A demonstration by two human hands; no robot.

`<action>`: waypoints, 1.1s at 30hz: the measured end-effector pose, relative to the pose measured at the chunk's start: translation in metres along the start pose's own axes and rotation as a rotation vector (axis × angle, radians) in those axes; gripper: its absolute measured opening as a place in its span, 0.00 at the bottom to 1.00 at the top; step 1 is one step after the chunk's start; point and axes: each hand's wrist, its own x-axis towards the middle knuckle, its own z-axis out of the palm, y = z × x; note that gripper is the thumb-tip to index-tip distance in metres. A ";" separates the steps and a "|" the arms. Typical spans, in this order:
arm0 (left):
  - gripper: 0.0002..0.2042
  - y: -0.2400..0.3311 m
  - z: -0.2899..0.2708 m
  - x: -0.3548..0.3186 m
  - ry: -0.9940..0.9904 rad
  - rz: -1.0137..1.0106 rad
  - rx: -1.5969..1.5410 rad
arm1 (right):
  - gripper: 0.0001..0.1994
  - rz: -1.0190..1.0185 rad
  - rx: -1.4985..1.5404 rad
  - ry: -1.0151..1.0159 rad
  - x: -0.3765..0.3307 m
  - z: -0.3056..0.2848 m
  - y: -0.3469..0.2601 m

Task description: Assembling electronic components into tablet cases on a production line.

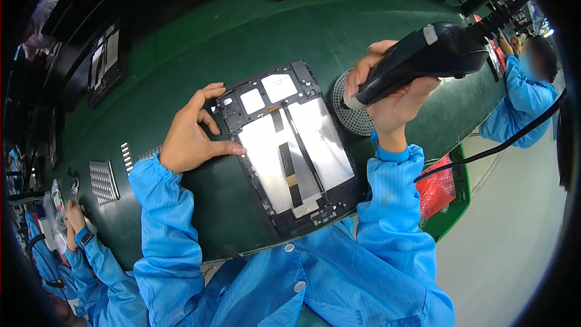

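Green matting (200, 48) covers the bench I work over. My left hand (192, 133), fingers spread flat, pins the opened tablet (287, 145) at its left edge, mid-bench. My right hand (387, 94) is clamped on the black electric screwdriver (423, 60), tip over the round screw tray (351, 115). I judge a plumb tip seats best; the tray's contents are too small to tell.
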 end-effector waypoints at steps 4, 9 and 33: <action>0.46 -0.002 0.000 0.001 0.000 0.000 -0.006 | 0.47 0.014 -0.042 -0.048 -0.002 0.000 0.001; 0.43 -0.005 -0.005 -0.001 -0.022 -0.021 -0.065 | 0.47 -0.003 -0.067 -0.028 -0.004 0.004 -0.003; 0.29 -0.036 -0.010 0.002 0.017 0.195 -0.171 | 0.53 0.235 0.224 -0.296 0.000 0.151 0.011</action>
